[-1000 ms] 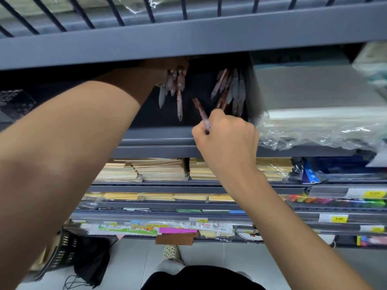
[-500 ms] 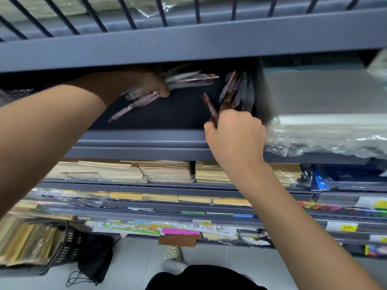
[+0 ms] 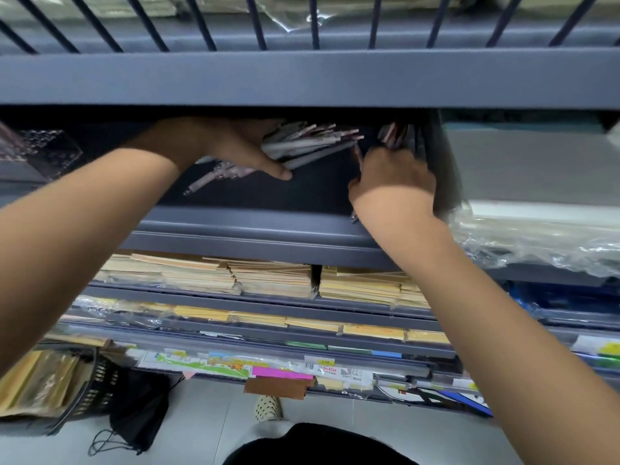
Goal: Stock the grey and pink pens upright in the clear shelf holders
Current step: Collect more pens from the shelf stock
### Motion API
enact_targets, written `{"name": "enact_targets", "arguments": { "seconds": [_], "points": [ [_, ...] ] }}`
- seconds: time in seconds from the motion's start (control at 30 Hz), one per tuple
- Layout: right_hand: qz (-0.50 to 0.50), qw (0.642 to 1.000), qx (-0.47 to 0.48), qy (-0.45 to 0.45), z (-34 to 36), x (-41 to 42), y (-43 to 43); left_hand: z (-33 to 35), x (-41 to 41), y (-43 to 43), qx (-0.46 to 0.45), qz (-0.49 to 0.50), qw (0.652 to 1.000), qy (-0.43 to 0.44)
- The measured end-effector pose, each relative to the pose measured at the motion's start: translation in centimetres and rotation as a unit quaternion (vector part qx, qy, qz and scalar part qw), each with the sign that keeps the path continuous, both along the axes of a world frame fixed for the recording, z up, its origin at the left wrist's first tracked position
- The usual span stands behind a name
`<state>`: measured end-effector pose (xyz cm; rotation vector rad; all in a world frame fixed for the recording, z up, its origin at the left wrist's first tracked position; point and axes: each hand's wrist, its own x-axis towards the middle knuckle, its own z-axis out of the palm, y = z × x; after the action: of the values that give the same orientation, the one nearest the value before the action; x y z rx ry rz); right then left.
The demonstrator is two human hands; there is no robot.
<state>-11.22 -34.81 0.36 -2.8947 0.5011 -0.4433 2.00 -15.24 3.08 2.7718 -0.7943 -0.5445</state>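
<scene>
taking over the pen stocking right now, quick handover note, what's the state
Left hand grips a bundle of grey and pink pens, held sideways above the shelf.
Right hand holds a single pen, reaching into the stocked pens at the shelf's right end.
Done: that small group stands there.
Left: seat the single pen, then the bundle. A clear holder sits far left; its contents are unclear.
</scene>
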Motion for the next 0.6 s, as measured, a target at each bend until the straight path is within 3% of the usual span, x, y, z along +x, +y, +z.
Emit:
{"name": "enact_targets", "arguments": {
  "seconds": [0.17,0.27,0.43,0.5,0.6],
  "points": [
    [-0.009,0.997,-0.064,0.042,0.9,2.1,-0.3,-2.6,-0.9,0.4,-0.053,-0.009,0.985,-0.162],
    [0.067,0.992,-0.098,0.034,1.4,4.1,-0.7,-3.4,-0.7,1.0,-0.073,-0.045,0.972,-0.217],
    [0.174,0.964,0.070,0.190,2.2,8.6,-1.9,-3.5,0.4,2.1,-0.121,-0.102,0.959,-0.234],
    [0.193,0.951,0.063,0.234,2.3,9.4,-2.3,-3.5,1.1,2.9,-0.140,-0.108,0.960,-0.216],
    [0.202,0.956,0.037,0.211,1.8,9.4,-2.3,-3.2,2.3,4.0,-0.149,-0.129,0.961,-0.196]
  ]
}}
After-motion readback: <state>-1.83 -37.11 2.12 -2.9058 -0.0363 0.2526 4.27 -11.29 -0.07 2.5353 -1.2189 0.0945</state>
